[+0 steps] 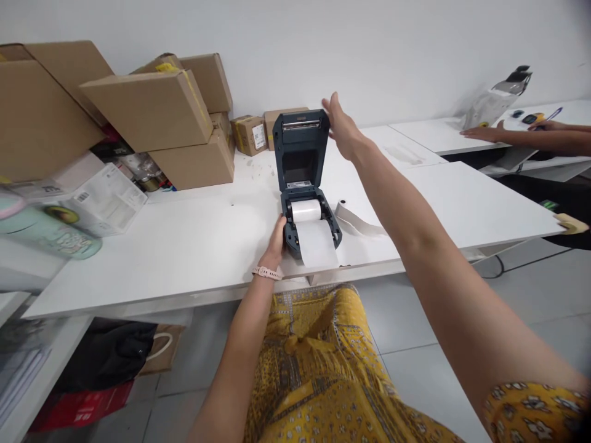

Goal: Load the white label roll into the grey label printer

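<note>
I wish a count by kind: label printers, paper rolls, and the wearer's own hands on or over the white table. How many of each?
Label printer: 1
Paper rolls: 2, the loaded roll and the loose roll
Wearer's hands: 2, left hand and right hand
Total: 5

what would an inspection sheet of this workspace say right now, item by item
surface: white table, seams between its panels.
job's things: label printer, lid raised, paper roll inside, paper fed out forward.
clutter: cardboard boxes stacked back left; loose paper strip beside the printer.
hands: left hand against the printer's left side; right hand open at the lid's upper right corner.
cables: one cable on the floor beyond the table.
surroundings: white wall; another person's hands at the next table.
</note>
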`<move>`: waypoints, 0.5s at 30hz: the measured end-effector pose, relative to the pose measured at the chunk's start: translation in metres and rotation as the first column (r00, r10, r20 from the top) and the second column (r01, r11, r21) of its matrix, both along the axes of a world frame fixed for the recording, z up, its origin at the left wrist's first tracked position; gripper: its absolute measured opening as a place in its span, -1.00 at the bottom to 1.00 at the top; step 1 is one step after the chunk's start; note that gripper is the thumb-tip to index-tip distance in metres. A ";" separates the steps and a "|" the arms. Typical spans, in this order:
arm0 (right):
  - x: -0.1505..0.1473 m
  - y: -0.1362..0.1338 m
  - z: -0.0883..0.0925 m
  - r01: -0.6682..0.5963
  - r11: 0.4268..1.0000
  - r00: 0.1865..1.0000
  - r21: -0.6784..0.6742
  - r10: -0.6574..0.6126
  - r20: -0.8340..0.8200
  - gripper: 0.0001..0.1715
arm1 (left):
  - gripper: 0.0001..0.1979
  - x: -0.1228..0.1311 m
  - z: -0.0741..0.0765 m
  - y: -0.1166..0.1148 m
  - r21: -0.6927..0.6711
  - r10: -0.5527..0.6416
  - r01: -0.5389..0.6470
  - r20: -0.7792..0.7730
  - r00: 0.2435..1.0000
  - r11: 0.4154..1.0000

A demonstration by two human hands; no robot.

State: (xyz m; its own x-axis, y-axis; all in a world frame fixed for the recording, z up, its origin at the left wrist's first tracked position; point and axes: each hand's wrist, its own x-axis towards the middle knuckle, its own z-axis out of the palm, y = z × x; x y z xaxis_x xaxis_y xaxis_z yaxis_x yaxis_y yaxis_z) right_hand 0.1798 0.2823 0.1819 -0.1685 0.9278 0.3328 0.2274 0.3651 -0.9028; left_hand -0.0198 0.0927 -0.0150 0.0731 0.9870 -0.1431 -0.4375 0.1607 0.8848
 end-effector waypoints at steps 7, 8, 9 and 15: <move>0.021 -0.073 -0.028 -0.064 0.975 0.998 0.214 0.058 0.035 0.03 | -0.40 -0.012 -0.003 -0.008 -0.108 0.118 -0.117 0.006 0.993 0.987; 0.026 -0.100 -0.037 -0.052 0.968 0.997 0.246 0.037 0.065 0.02 | -0.38 -0.012 -0.003 -0.008 -0.104 0.118 -0.115 0.023 0.993 0.988; 0.029 -0.126 -0.047 -0.034 0.966 0.996 0.258 0.010 0.094 -0.03 | -0.37 -0.012 -0.003 -0.009 -0.100 0.118 -0.114 0.042 0.992 0.989; 0.034 -0.226 -0.116 -0.037 0.972 0.930 0.231 -0.051 0.364 -0.22 | -0.40 -0.004 0.012 -0.020 -0.077 0.115 -0.109 0.069 0.991 0.991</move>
